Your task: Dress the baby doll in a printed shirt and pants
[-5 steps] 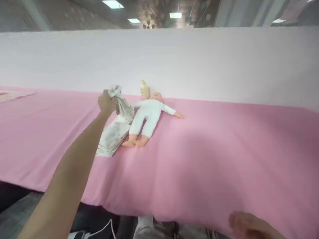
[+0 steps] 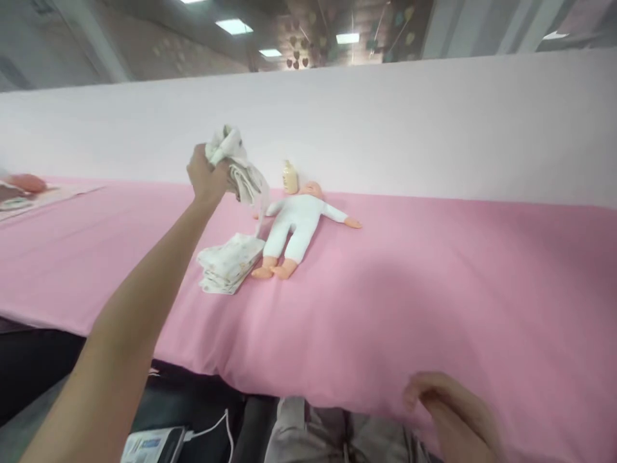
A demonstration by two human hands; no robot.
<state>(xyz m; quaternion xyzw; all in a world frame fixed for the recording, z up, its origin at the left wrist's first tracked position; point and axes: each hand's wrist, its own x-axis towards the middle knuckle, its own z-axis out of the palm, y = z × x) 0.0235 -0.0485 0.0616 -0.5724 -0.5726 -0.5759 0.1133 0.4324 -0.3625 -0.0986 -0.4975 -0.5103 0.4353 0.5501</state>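
My left hand (image 2: 207,175) is raised above the table, shut on a bunched white printed cloth (image 2: 236,161) whose loose end hangs down beside the doll's arm. Below it lies a folded stack of similar cloth (image 2: 230,263) on the pink table cover (image 2: 434,289). A baby doll in a white sleepsuit (image 2: 299,225) lies on its back to the right of the stack, with a small cream bottle (image 2: 290,177) behind its head. My right hand (image 2: 446,405) is at the near edge of the cover, fingers curled, with no object visible in it.
A white wall or sheet (image 2: 385,128) rises behind the table. At the far left, a mat (image 2: 38,198) holds a pink object. Below the near table edge are my trouser legs (image 2: 332,434) and a printed booklet or device (image 2: 152,445) with a white cable.
My left hand has risen, lifting the cloth clear of the stack, which now shows as a separate folded pile. My right hand has moved up and left. The whole view has shifted slightly.
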